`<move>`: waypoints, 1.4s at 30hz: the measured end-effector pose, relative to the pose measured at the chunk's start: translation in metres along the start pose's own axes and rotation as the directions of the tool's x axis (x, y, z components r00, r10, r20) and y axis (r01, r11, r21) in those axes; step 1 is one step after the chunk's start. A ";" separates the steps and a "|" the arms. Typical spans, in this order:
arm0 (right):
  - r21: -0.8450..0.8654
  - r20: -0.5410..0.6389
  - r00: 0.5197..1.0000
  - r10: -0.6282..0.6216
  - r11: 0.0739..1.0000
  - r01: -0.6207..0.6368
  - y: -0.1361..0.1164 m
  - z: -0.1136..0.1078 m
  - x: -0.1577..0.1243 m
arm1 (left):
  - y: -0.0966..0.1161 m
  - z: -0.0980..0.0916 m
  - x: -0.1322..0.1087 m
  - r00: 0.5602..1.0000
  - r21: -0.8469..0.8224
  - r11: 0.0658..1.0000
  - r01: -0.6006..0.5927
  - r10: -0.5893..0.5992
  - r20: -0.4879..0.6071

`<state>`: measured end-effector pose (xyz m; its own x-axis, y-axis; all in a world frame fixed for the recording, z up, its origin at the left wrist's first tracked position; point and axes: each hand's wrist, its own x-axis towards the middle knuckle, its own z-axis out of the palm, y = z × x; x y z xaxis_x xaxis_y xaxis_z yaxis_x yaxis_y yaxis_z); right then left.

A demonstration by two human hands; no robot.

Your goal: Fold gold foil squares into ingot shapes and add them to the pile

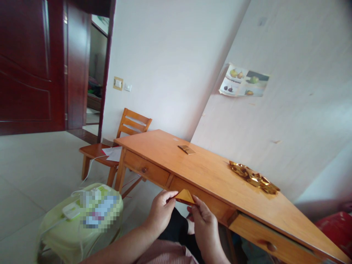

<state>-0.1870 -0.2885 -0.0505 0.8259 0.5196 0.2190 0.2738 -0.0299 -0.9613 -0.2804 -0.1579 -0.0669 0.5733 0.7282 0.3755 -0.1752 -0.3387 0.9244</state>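
Observation:
Both my hands hold a small folded piece of gold paper (185, 196) just in front of the wooden desk's front edge (209, 183). My left hand (161, 212) pinches its left corner with thumb and fingers closed. My right hand (205, 225) grips its right lower edge from below, fingers closed. On the desk top lies a pile of finished shiny gold folded pieces (254, 178) at the right, and a flat stack of gold paper (186, 149) near the middle back.
A wooden chair (123, 141) with white papers on its seat stands at the desk's left end. A pale green stool (79, 220) with a white device and cable sits on the floor at my left. A red object (337, 229) is at the right. A dark red door (33, 66) stands open.

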 end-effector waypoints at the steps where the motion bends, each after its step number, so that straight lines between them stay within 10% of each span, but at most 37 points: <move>1: 0.000 0.003 1.000 -0.004 1.000 0.004 -0.002 0.000 0.000 | 0.000 0.000 0.000 1.000 -0.006 1.000 0.015 -0.015 0.003; 15: -0.346 0.032 0.985 -0.167 0.923 0.168 -0.009 -0.006 -0.001 | -0.005 -0.001 0.003 1.000 0.068 0.997 0.019 -0.020 0.010; 42: -0.512 0.033 0.980 -0.195 0.839 0.184 -0.011 -0.013 -0.001 | 0.010 -0.006 -0.001 0.999 0.143 0.989 -0.044 0.040 0.031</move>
<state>-0.1845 -0.3000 -0.0378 0.7398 0.5435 0.3967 0.6342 -0.3665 -0.6808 -0.2874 -0.1590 -0.0577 0.5900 0.6954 0.4102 -0.0841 -0.4523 0.8879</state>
